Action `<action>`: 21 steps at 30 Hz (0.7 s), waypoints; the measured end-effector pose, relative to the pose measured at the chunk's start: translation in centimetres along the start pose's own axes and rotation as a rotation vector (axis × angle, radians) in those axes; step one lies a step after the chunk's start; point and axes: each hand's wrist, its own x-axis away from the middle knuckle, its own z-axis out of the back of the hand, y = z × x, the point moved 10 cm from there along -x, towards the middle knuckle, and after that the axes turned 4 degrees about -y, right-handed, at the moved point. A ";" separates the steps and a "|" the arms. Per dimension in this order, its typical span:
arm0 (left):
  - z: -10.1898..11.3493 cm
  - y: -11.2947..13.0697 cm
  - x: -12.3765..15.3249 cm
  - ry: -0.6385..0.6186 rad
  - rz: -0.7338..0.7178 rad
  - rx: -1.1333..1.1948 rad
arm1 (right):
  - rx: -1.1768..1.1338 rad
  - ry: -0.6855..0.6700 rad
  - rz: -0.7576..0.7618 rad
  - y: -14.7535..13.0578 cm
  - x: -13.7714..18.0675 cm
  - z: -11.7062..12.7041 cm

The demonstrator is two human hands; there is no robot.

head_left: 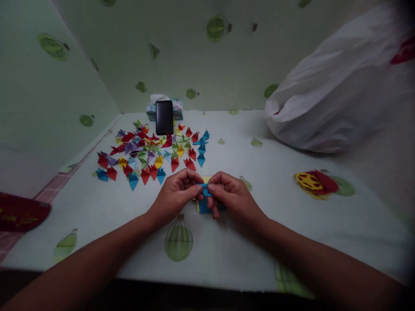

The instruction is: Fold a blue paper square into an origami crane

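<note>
Between my two hands is a small piece of folded blue paper (205, 188), pinched at both sides. My left hand (180, 188) grips its left side between thumb and fingers. On its right side, the thumb and fingers of my right hand (235, 194) are closed as well. Just beneath lie blue paper sheets (203, 207) with a yellow sheet (206, 178) showing behind, partly hidden by my hands. Farther left spreads a pile of folded paper cranes (145, 151) in red, blue, yellow, green and purple.
A black phone (164, 117) leans against a tissue box (151, 111) behind the cranes. At right stand a big white plastic bag (324, 95) and a red and yellow item (314, 183). A dark red object (22, 212) sits at the left edge of the table (136, 263).
</note>
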 end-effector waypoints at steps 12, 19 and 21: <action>0.5 -0.1 0.2 0.036 0.000 0.013 | 0.009 -0.038 0.050 -0.5 0.2 -0.3; 0.7 -0.4 0.3 0.054 -0.001 0.042 | 0.013 -0.065 0.079 -0.7 0.2 -0.7; 0.8 -0.5 0.3 0.062 0.002 0.031 | 0.009 -0.069 0.092 -0.7 0.2 -0.7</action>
